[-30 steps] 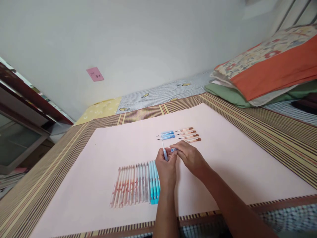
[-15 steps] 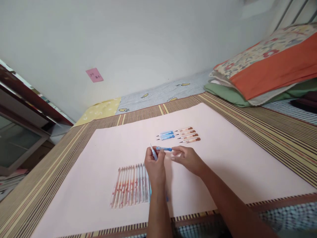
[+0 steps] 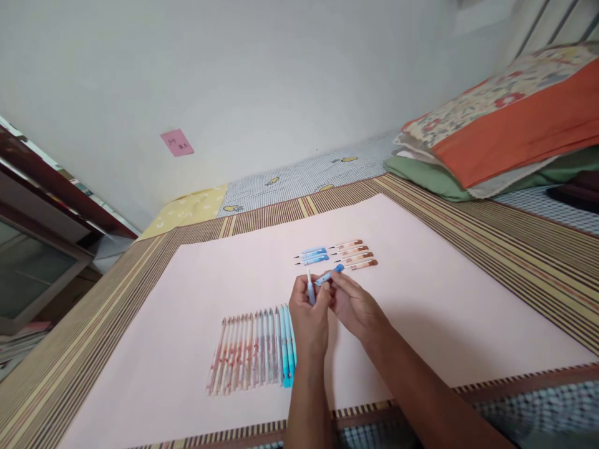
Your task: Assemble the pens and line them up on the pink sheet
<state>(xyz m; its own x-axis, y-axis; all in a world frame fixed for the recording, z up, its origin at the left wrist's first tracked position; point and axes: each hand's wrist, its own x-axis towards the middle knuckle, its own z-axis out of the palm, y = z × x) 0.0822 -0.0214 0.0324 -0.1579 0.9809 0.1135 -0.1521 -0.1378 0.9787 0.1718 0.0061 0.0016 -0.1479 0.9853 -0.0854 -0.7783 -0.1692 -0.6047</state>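
My left hand [image 3: 309, 318] is closed round a pale blue pen barrel [image 3: 310, 288] that stands upright between its fingers. My right hand [image 3: 354, 304] pinches a short blue pen part [image 3: 329, 275], tilted up to the right, with its lower end close to the barrel's top. Both hands hover over a pink paper sheet [image 3: 196, 293]. Just left of my left wrist lies a row of several pen barrels [image 3: 255, 349], pink ones on the left and blue ones on the right. Beyond my hands lie two blue pen parts [image 3: 312, 255] and several brown pen parts [image 3: 355, 254].
The pink sheet rests on a striped woven mat [image 3: 515, 243] on a bed. Folded bedding with an orange and floral cover [image 3: 510, 125] is stacked at the far right. A pink note [image 3: 176, 142] sticks to the white wall. Dark wooden furniture [image 3: 42, 206] stands at the left.
My left hand swung left with the barrel and came back to the middle. The blue part in my right hand went from level to tilted up at its right end.
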